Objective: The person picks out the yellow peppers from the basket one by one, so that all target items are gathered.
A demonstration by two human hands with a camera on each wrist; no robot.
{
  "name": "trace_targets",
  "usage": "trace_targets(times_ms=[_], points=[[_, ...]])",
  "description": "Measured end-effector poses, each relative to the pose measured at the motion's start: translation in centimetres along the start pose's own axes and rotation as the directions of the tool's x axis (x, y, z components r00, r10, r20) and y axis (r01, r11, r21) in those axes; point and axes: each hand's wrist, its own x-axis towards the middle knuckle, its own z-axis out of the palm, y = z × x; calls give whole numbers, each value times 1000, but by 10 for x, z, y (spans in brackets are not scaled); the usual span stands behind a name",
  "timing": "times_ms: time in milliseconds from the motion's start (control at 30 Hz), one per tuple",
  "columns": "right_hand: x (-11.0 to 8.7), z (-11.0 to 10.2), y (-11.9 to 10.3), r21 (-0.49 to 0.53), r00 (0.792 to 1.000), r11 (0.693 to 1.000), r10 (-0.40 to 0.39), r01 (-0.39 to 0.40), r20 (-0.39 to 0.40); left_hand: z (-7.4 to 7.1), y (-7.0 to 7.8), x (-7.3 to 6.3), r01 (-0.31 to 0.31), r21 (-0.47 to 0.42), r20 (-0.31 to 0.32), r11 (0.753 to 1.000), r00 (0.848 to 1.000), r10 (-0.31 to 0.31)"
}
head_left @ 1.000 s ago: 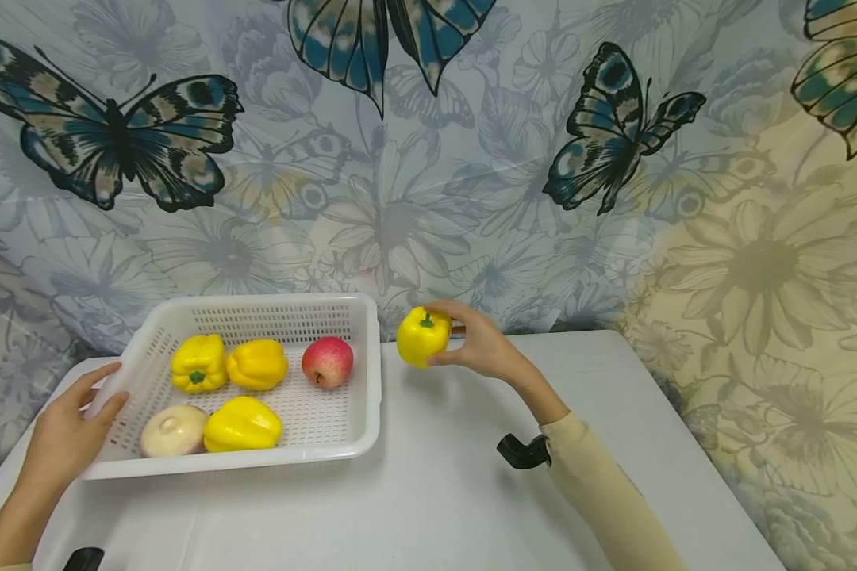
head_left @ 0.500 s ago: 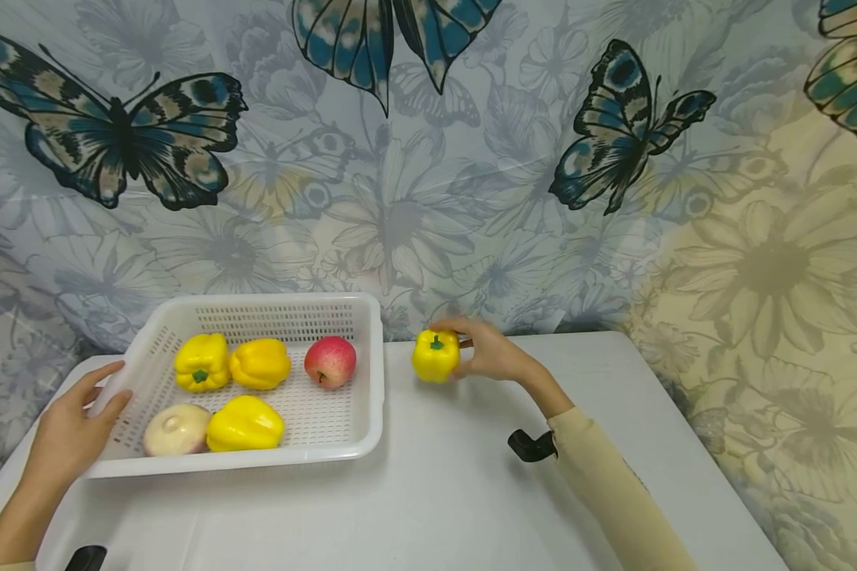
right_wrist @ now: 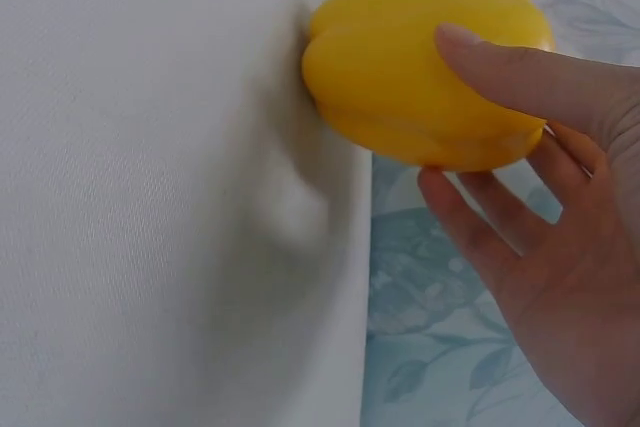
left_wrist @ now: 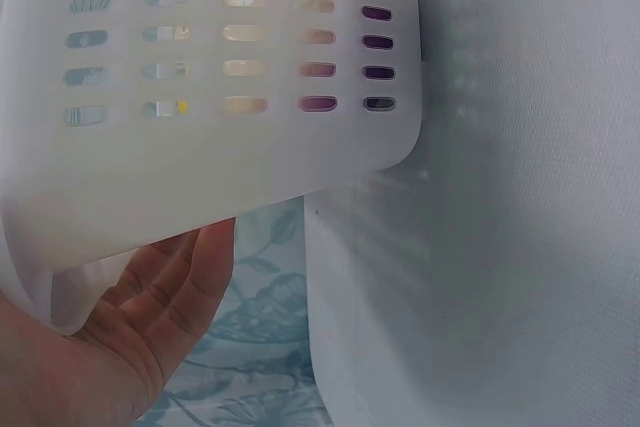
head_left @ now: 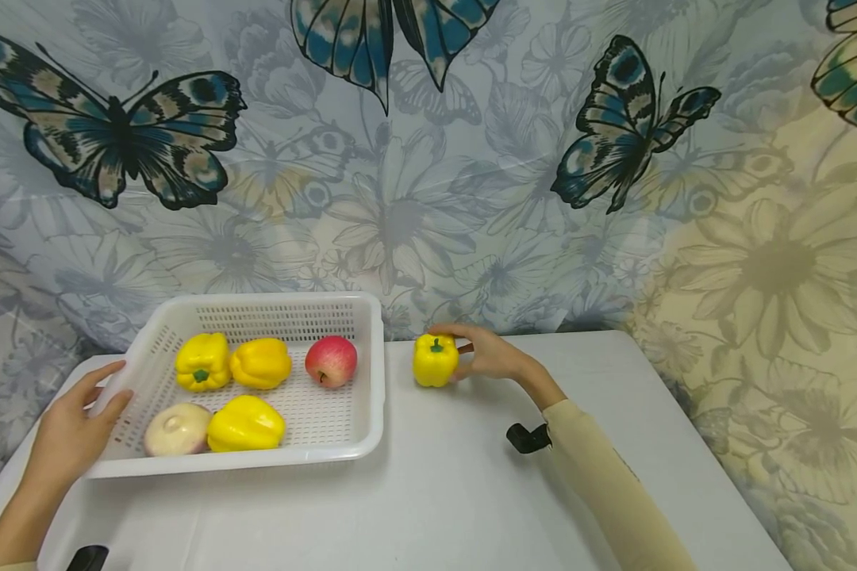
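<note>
My right hand [head_left: 489,353] holds a yellow bell pepper [head_left: 434,361] upright, low over the table, right of the basket. In the right wrist view the thumb lies along one side of the bell pepper [right_wrist: 420,67] and fingertips touch the other. At the far left, my left hand [head_left: 74,428] grips the left rim of a white plastic basket [head_left: 314,456]; the left wrist view has its fingers [left_wrist: 205,272] curled beneath that rim. Inside the basket lie three more yellow bell peppers [head_left: 246,424], a red apple [head_left: 331,362] and a pale onion [head_left: 178,430] with a purplish side.
The white table [head_left: 428,492] ends at the back against a butterfly-patterned cloth [head_left: 400,222]. Its right edge slants toward the front right. A black strap piece [head_left: 528,438] juts out from the right wrist beside the beige sleeve [head_left: 607,484].
The right hand has carried the bell pepper slightly right and lowered it toward the table, most of it in the first half second. The left hand and basket have hardly moved.
</note>
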Motion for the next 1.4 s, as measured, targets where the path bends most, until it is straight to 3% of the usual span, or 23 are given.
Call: trace_targets(times_ms=[733,967,1167,1400], points=[[-1,2,-1,62,1000,998,5,-4,-20,1,-2,-1,1,-6,-1,1000,1000,-1],[-2,-2,-5,5,1000,1000,9,-9,-6,2,-1,0,11,-7,6,1000,1000,-11],[-7,-10,-17,-100,999,995,13,-16,-30,3,-1,2,-2,-16,0,1000,1000,2],[-4,-12,-35,-135,998,990,41,-47,-47,4,-2,2,6,0,-16,1000,1000,-6]])
